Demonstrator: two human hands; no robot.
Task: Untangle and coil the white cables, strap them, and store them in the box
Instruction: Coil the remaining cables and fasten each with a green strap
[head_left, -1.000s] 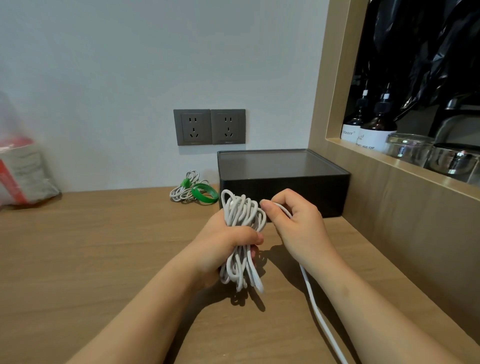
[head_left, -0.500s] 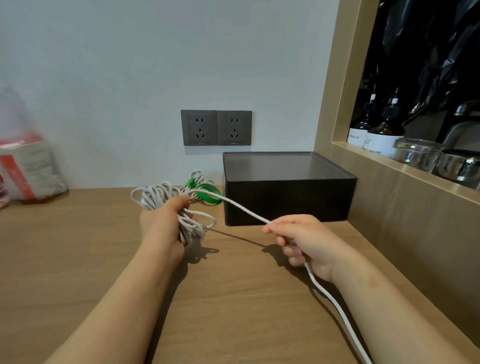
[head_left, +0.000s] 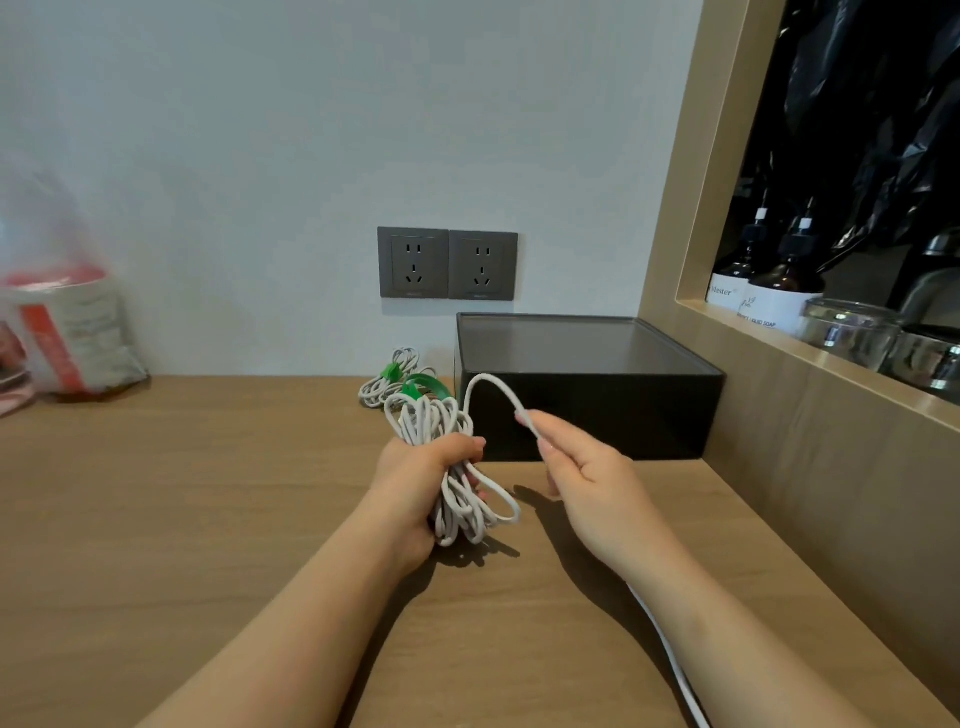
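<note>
The coil (head_left: 447, 467) stands nearly upright above the counter (head_left: 208, 519), just before the box (head_left: 587, 384). The left hand (head_left: 415, 483) grips its middle. The right hand (head_left: 582, 478) pinches the free strand (head_left: 493, 387), which arches from the coil's top.

Soft even daylight, faint shadows under hands, blurred left edge (wide-angle bowing)

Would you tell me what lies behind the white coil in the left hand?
A smaller strapped white bundle and a green strap ring on the table; the coil covers the ring's near edge.
</note>
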